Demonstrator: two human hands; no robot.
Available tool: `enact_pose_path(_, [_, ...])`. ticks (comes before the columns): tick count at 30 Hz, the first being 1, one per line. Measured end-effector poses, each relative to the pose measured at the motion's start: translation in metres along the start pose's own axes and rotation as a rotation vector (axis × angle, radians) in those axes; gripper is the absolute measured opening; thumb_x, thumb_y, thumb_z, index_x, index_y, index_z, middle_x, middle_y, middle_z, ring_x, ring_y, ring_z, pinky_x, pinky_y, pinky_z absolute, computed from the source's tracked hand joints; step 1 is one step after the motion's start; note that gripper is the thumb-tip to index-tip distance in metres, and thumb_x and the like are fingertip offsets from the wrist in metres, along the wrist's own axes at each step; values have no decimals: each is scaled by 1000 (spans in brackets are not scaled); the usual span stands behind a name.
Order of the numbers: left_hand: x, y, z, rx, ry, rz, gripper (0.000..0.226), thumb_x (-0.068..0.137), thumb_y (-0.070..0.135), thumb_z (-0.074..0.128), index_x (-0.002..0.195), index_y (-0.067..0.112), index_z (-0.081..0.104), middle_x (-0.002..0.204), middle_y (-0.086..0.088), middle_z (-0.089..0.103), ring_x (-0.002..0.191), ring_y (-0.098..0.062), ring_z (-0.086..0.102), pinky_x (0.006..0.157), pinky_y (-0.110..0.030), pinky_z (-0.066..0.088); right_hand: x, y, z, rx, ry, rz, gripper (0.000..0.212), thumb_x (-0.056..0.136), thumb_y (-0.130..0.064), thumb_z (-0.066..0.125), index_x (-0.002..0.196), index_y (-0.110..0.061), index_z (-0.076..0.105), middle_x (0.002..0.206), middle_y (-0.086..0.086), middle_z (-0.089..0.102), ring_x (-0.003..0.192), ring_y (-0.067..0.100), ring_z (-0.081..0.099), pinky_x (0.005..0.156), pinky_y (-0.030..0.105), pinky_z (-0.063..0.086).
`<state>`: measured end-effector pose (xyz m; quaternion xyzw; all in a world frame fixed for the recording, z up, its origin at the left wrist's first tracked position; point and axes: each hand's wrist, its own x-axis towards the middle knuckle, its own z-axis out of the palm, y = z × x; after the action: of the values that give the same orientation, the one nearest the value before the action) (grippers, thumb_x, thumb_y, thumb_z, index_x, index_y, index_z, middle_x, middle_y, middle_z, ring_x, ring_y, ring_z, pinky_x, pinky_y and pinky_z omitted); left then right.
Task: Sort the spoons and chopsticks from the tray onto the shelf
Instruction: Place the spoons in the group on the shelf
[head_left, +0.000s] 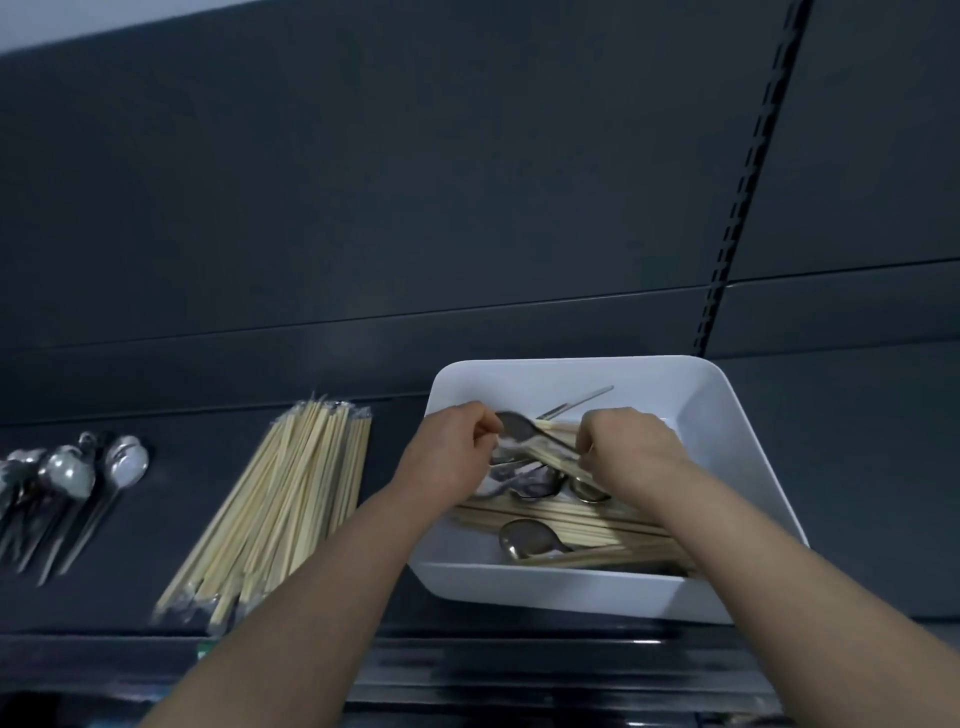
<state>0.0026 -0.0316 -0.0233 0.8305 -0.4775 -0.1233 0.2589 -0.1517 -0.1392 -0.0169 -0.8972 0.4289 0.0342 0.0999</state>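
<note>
My left hand (457, 452) and right hand (628, 447) are both down inside the white tray (571, 592). The tray sits on the dark shelf (171, 514), its near wall close to the shelf's front edge and its far wall near the back panel (467, 208).

The fingers (485, 423) of my left hand are curled together and pinch the rim of the top spoon (514, 427), in the tray's far left part. My right fingers (587, 441) are curled round a small chopstick bunch (558, 457) that slants under that spoon.

Nearer to me than my hands, loose chopsticks (571, 519) lie across the tray's width with other spoons (530, 538) among them. A thin metal handle (582, 400) points toward the tray's far right corner, where the floor shows bare white.

Left of the tray lies the chopstick pile (291, 493), fanned out, with its near ends blurred. Further left, at the picture's edge, lie the sorted spoons (67, 478). A strip of open shelf separates tray from pile, and another separates pile from sorted spoons. Open shelf also runs on to the right of the tray. A slotted upright (737, 208) climbs the back panel from behind the tray's far right corner.
</note>
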Motion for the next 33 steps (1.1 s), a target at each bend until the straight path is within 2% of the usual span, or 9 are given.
enact_pose_path(3, [4,7,7,163,-97,-62,12,89,22,58,91,16,69,94,0,69,92,-20,64,75,-30,50,-9,17,-6,80,50,69,24,90,-18,55,111,-26,63,114,2,62,107,26,57,80,29,44])
enact_pose_path(7, [5,22,24,350,-283,-153,33,81,49,67,78,18,59,93,-5,68,91,-24,64,66,-28,42,-25,26,-3,82,63,94,24,91,-22,54,114,-25,60,113,1,61,106,25,58,78,30,43])
enact_pose_path(9, [6,26,31,344,-279,-159,30,77,45,72,79,17,61,94,-6,69,91,-24,64,66,-27,41,-31,28,0,112,82,109,23,92,-23,53,114,-26,60,115,1,61,106,25,58,77,30,42])
enact_pose_path(11, [10,27,30,326,-226,-177,20,77,30,70,88,13,68,98,-6,70,94,-26,65,70,-28,45,-34,30,2,135,110,126,23,93,-22,49,113,-28,59,117,0,61,107,25,58,74,29,39])
enact_pose_path(15, [16,23,8,296,-53,-196,26,77,14,62,101,17,72,104,-5,70,99,-29,63,75,-29,49,-32,27,-1,156,142,121,25,94,-24,47,118,-28,56,115,0,60,107,24,57,73,29,38])
enact_pose_path(22, [11,-5,-27,28,263,-170,22,92,11,45,95,16,66,93,-6,71,81,-27,69,75,-37,55,-21,-5,-10,281,241,28,22,96,-26,48,116,-28,56,111,-1,63,102,26,58,76,33,43])
enact_pose_path(26, [-7,-39,-55,-292,440,-295,9,94,11,53,91,15,61,77,0,65,49,-11,63,52,-21,49,-9,-50,-17,354,258,-93,18,97,-26,47,112,-28,55,106,-4,64,97,24,56,69,31,38])
enact_pose_path(30, [-28,-94,-91,-421,483,-435,3,85,9,64,82,10,65,65,-2,62,56,-18,55,61,-29,44,-5,-113,-17,370,238,-221,18,96,-27,48,113,-28,55,105,-6,65,92,22,57,70,29,38])
enact_pose_path(33, [-45,-145,-117,-492,576,-525,19,80,13,62,64,9,52,58,-5,50,59,-19,43,59,-34,37,-4,-168,-10,374,179,-313,19,95,-27,49,113,-27,56,107,-3,65,97,23,59,75,32,44])
